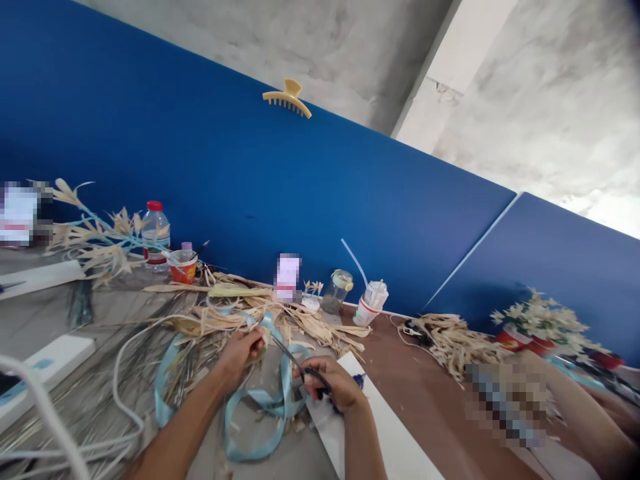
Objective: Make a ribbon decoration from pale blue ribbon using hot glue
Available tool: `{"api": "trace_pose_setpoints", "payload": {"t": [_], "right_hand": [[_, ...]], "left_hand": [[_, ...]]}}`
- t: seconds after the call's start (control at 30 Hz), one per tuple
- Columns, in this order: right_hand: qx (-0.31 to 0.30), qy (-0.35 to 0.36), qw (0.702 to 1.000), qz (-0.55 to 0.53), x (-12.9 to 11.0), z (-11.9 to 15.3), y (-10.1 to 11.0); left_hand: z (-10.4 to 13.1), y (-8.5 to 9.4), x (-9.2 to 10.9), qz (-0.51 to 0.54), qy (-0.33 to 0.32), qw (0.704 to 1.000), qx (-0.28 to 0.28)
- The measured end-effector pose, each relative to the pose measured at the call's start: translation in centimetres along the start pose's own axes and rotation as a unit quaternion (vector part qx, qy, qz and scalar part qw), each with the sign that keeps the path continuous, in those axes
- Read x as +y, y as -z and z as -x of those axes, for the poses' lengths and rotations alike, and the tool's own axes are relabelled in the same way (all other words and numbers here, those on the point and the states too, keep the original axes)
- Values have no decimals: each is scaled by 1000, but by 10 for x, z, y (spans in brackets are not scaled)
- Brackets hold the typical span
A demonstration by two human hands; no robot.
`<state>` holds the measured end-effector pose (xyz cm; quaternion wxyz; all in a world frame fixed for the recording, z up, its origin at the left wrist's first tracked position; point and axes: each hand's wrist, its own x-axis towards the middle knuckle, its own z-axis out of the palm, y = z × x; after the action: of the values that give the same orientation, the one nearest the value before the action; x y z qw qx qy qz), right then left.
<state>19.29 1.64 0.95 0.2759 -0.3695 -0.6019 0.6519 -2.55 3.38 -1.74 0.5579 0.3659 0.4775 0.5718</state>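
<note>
Tabletop [407, 393], grey at left, brown at right. On it: dried husks [305, 319] along back centre, 1 separate husk pile [447, 340] at right. Blue ribbon [253, 455] looped near front; thin wires [145, 360], white cable [119, 380] left. White board [395, 443] front, right of ribbon. Back edge: 1 bottle [155, 230], 1 red cup [183, 271], 1 lidded jar [336, 295], 1 white cup [367, 313].

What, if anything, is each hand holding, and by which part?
Right hand: scissors, grip on the black handles. Left hand, beside light-blue ribbon: can't tell what, if anything, it holds.
</note>
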Motion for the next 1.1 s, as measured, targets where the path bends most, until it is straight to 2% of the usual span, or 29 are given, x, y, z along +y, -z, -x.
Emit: {"api": "trace_pose_setpoints", "payload": {"t": [0.47, 0.8, 1.1], "right_hand": [[-22, -31, 999, 11, 5, -5, 0], [-26, -35, 999, 14, 0, -4, -3], [-35, -40, 998, 23, 6, -7, 0]], "left_hand": [[2, -4, 2, -49, 25, 998, 11], [3, -3, 1, -88, 18, 996, 12], [-1, -4, -2, -88, 7, 996, 13]]}}
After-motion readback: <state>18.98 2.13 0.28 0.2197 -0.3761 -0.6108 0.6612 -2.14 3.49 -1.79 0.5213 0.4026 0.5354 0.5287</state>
